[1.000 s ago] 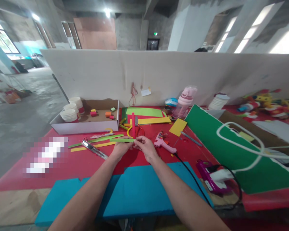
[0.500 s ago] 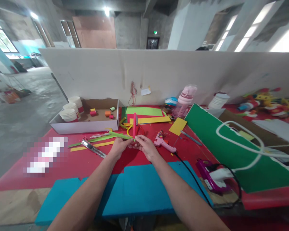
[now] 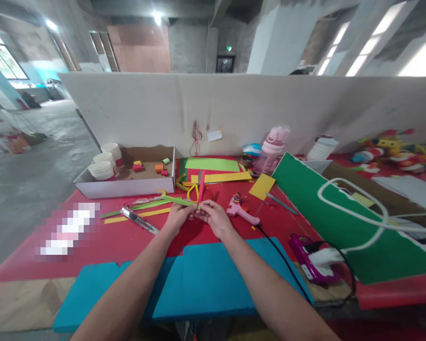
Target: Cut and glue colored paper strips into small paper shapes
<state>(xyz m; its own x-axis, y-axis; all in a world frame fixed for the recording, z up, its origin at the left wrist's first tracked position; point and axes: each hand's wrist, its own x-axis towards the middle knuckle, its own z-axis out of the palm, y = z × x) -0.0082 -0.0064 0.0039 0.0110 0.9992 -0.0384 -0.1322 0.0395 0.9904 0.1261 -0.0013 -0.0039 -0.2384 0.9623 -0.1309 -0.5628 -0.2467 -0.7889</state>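
Observation:
Both of my hands meet above the red table covering (image 3: pixel 120 244). My left hand (image 3: pixel 179 217) pinches a green paper strip (image 3: pixel 177 201) that reaches out to the left. Fingers closed, my right hand (image 3: pixel 215 217) grips the lower end of a red paper strip (image 3: pixel 201 187), which points away from me where the two strips meet. Yellow-handled scissors (image 3: pixel 192 193) lie just beyond my fingertips, partly behind the red strip. To the right of my right hand rests a pink glue gun (image 3: pixel 243 213); a utility knife (image 3: pixel 139 220) lies left of my left hand.
A box (image 3: pixel 128 187) with paper cups and small paper rolls stands at the back left. A green board (image 3: pixel 326 222), a purple power strip (image 3: pixel 308 265) and cables occupy the right. Blue boards (image 3: pixel 213 279) lie in front, under my forearms. A pink bottle (image 3: pixel 271 149) stands behind.
The red strip has tilted to the right and lowered, showing more of the scissors behind it. Both hands have stayed almost in place.

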